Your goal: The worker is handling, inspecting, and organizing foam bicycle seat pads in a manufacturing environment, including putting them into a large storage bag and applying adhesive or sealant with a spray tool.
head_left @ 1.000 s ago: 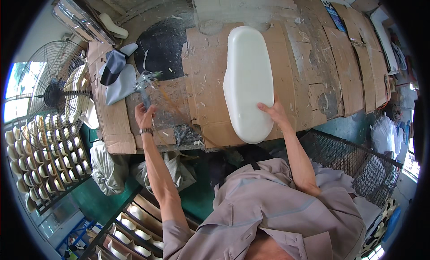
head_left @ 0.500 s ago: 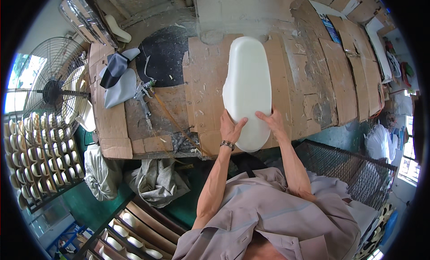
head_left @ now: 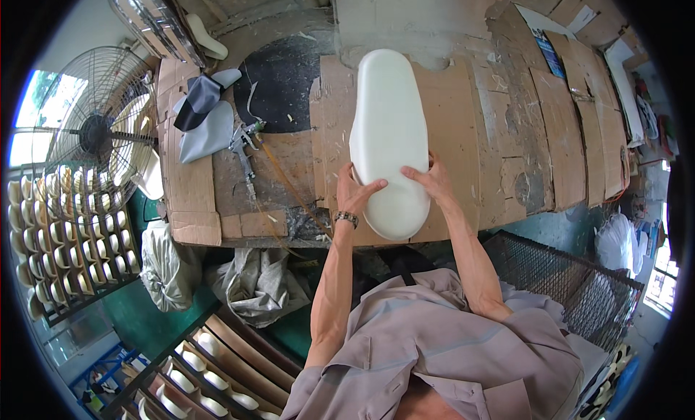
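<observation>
Between my hands is a long cream-white moulded pad with rounded ends and a slightly pinched-in waist. It lies lengthwise over the cardboard-covered table, its far end pointing away from me. My left hand grips its left edge near the close end, thumb on top and fingers down the side. On the opposite edge, my right hand holds it the same way, with its thumb on the upper face. The fingertips beneath the pad are hidden, and I cannot tell whether its underside touches the table.
Left on the cardboard-covered table lie a spray gun with an orange hose and black and grey sheet pieces. A fan stands left. Racks of white curved pieces are at lower left, a mesh basket at right.
The pad has turned a little, its far end swinging left, and more of its top faces me. Both hands keep their hold and have shifted slightly left and away from me.
</observation>
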`<action>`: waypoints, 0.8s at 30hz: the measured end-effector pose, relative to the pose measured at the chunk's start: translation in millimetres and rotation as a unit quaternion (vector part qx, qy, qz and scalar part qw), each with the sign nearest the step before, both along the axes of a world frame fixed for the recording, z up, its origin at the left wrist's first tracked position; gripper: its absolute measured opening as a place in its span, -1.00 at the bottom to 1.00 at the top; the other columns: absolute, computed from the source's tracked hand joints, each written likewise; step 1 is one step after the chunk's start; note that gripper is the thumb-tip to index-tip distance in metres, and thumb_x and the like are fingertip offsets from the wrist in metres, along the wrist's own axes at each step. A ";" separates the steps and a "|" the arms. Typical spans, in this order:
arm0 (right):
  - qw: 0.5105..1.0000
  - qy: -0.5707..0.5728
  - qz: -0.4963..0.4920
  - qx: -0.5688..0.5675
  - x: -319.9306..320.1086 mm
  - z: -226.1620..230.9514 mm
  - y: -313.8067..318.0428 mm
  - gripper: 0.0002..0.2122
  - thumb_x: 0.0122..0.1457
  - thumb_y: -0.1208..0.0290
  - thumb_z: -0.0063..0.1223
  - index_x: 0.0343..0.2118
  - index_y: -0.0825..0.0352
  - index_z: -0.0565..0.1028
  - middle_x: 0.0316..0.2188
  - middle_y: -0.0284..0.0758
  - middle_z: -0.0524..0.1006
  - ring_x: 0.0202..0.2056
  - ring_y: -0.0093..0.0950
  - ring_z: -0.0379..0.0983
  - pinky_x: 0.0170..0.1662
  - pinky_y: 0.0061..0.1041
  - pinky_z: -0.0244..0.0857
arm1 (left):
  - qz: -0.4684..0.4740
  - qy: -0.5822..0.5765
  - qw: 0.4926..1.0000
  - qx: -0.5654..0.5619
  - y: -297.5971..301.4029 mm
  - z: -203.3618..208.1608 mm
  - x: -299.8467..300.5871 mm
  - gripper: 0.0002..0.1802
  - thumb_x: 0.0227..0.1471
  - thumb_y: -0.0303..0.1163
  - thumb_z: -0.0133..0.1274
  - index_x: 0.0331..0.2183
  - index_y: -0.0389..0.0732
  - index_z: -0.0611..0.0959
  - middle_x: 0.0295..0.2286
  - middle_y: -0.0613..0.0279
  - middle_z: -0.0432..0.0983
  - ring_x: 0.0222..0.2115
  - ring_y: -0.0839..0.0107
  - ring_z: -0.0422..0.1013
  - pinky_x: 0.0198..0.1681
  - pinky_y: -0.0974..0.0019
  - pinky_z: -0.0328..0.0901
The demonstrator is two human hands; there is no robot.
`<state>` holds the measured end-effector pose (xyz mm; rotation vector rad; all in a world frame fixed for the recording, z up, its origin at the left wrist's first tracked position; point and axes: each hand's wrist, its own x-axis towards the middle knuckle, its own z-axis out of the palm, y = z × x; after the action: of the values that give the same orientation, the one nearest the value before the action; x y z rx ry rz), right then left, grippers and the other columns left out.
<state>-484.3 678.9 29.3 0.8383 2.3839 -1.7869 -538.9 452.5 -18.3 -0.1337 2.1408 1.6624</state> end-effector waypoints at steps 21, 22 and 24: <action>0.945 0.052 -0.136 -0.294 85.5 14.1 35.6 -0.31 0.02 0.19 0.37 0.16 0.44 0.34 0.01 -0.14 0.49 0.01 -0.29 0.46 0.09 -0.33 0.35 | -0.036 0.222 0.974 -0.026 43.8 99.7 76.8 0.03 -0.16 -0.11 0.41 0.23 -0.25 0.24 0.14 -0.22 0.18 0.14 -0.15 0.23 0.16 0.01 0.25; 0.940 0.055 -0.153 -0.299 92.2 10.2 39.7 -0.31 0.02 0.18 0.36 0.17 0.42 0.34 0.02 -0.16 0.49 0.03 -0.29 0.45 0.12 -0.32 0.33 | -0.055 0.224 0.973 -0.024 45.7 102.0 77.5 0.03 -0.16 -0.12 0.41 0.23 -0.26 0.24 0.14 -0.23 0.17 0.13 -0.17 0.24 0.15 0.00 0.26; 0.935 0.079 -0.156 -0.310 109.7 7.5 52.0 -0.31 0.03 0.18 0.35 0.18 0.40 0.33 0.05 -0.17 0.48 0.05 -0.28 0.44 0.14 -0.31 0.31 | -0.058 0.243 0.968 -0.008 53.2 113.1 87.2 0.03 -0.17 -0.13 0.42 0.23 -0.25 0.24 0.14 -0.27 0.15 0.10 -0.22 0.26 0.12 -0.02 0.29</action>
<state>-374.5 730.9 36.8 1.0353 1.6193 -2.5980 -451.7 505.7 94.8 0.4308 2.4499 1.7409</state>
